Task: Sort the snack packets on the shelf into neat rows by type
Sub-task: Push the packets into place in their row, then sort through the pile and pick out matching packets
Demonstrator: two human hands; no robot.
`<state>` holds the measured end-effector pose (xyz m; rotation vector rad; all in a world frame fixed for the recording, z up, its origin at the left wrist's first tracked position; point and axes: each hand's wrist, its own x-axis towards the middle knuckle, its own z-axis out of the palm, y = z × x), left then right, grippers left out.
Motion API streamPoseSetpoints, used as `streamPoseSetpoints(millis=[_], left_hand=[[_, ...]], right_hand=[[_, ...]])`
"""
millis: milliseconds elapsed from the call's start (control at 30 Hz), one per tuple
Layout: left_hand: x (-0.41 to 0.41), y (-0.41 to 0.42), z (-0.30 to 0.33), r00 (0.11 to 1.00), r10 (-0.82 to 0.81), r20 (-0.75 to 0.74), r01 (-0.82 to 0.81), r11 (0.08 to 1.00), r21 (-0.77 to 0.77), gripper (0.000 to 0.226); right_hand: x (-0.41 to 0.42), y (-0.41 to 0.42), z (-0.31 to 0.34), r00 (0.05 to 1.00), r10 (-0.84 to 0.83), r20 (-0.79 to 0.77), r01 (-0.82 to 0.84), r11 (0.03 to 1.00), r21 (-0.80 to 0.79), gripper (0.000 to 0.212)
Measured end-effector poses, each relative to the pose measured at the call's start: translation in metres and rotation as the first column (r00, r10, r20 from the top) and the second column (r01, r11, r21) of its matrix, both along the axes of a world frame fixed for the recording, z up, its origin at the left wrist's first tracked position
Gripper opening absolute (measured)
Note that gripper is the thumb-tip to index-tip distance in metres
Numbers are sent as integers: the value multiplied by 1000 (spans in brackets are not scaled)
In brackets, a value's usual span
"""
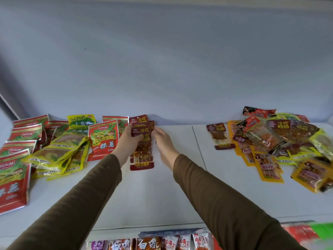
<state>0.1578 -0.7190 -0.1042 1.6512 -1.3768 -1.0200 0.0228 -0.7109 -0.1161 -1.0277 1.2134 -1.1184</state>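
Observation:
A stack of dark red snack packets point(142, 152) lies in a column at the middle back of the white shelf point(180, 186). My left hand point(128, 139) grips the stack's left edge, fingers curled over its top packets. My right hand point(163, 141) rests with straight fingers against the stack's right edge. One more dark red packet point(219, 135) lies alone to the right. Red-and-green packets point(103, 141) and yellow packets point(59, 150) sit in overlapping rows on the left.
A mixed heap of orange, yellow and dark packets point(281, 141) covers the shelf's right end. A seam point(198, 147) splits the shelf boards. Below the front edge, a lower shelf holds more packets point(162, 242). The wall rises close behind.

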Motion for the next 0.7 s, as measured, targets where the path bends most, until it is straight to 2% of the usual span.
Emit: streamPoseSetpoints(millis=[167, 267, 400, 600, 700], left_hand=[[-17, 4, 1, 981, -28, 190, 67, 977, -200, 65], [-39, 9, 3, 976, -88, 201, 140, 954, -264, 65], [-77, 17, 5, 961, -188, 201, 239, 933, -270, 64], [-149, 26, 8, 948, -199, 248, 265, 926, -268, 59], [-192, 29, 5, 943, -222, 247, 282, 929, -238, 56]], right_hand=[[-31, 14, 7, 975, -87, -206, 52, 984, -169, 41], [-61, 21, 9, 928, -179, -326, 86, 956, -280, 37], [-107, 32, 10, 847, -289, -447, 118, 921, -372, 31], [-181, 48, 6, 751, -365, -550, 133, 900, -415, 26], [-227, 53, 7, 764, -353, -540, 124, 902, -414, 23]])
